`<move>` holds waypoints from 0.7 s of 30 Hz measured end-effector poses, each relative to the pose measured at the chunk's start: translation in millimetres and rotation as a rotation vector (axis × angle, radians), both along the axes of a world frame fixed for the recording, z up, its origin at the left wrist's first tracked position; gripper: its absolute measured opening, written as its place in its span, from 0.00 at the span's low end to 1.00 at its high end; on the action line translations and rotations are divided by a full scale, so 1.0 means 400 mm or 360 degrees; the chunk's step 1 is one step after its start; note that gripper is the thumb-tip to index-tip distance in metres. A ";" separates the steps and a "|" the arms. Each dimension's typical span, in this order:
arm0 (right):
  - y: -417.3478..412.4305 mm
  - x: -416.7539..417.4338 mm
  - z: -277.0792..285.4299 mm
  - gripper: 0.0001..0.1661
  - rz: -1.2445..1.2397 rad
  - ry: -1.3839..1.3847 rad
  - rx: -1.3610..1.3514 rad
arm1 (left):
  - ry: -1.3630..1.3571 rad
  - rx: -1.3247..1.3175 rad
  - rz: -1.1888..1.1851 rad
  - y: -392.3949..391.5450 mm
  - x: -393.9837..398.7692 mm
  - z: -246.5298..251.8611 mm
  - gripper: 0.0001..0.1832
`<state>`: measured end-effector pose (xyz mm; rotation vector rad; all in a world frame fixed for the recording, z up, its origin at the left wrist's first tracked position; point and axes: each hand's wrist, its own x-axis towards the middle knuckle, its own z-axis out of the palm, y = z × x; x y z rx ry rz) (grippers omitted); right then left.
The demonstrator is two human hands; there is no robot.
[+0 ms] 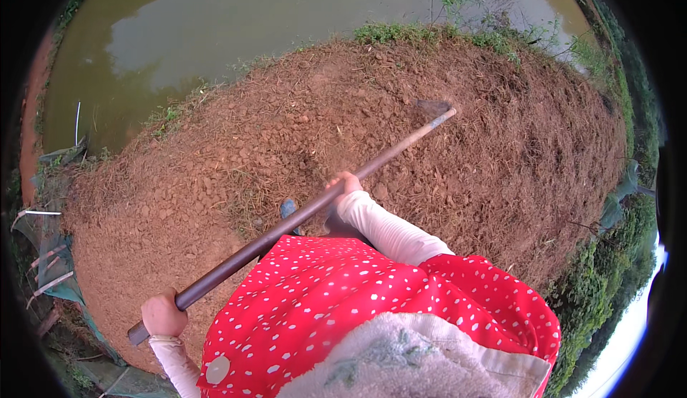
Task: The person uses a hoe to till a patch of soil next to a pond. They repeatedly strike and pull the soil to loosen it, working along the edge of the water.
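Observation:
A long-handled hoe slants across the view, its dark brown wooden handle (290, 224) running from the lower left up to the right. Near the butt end, my left hand (164, 313) is wrapped around the handle. Farther up, about midway along, my right hand (346, 183) grips it from the side, with a pale sleeve behind the wrist. The hoe's metal blade (433, 108) is at the far end, low against the loose reddish soil (333, 124); whether it is sunk in or only touching, I cannot tell. A blue shoe tip (288, 208) shows beside the handle.
Murky pond water (225, 27) borders the soil at the far side, with weeds (397, 33) along the bank. Green netting (59, 258) with pale sticks lines the left edge. Dry straw-like stalks (536, 162) cover the right. Shrubs (585, 280) stand beyond more netting.

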<state>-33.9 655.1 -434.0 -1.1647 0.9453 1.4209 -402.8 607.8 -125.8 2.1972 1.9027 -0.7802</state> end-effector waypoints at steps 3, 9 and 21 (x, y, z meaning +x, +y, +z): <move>0.001 0.051 0.040 0.08 0.0000 -0.0134 0.0021 | -0.0087 0.0010 0.0020 0.001 0.005 -0.043 0.03; 0.038 0.253 0.115 0.08 -0.0059 -0.0286 0.0096 | -0.0241 -0.0063 -0.0155 0.030 0.154 -0.092 0.05; -0.008 -0.071 0.022 0.09 -0.0066 -0.0008 0.0137 | 0.0049 0.0124 -0.0185 0.049 -0.036 0.063 0.04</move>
